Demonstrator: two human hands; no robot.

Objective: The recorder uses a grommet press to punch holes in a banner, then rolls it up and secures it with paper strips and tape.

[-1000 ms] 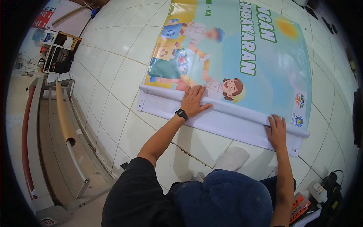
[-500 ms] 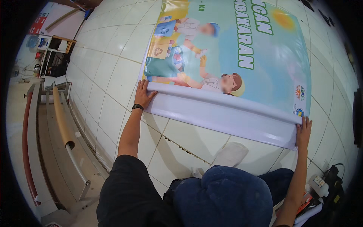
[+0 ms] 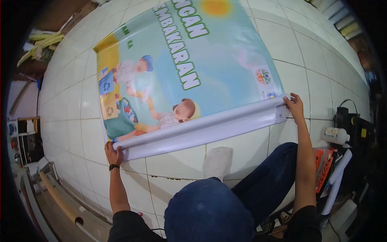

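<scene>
Both hands have slid outward since a second ago, from the middle of the roll to its two ends. A large printed banner (image 3: pixel 189 68) lies flat on a white tiled floor (image 3: pixel 322 52), blue-green with cartoon children and a sun. Its near edge is curled into a long white roll (image 3: pixel 201 131) running from lower left to upper right. The left hand (image 3: pixel 112 152), arm stretched and wearing a dark wristband, grips the roll's left end. The right hand (image 3: pixel 294 105) pinches the right end. A white plastic bottle (image 3: pixel 333 135) lies at the right; what is in it cannot be told.
</scene>
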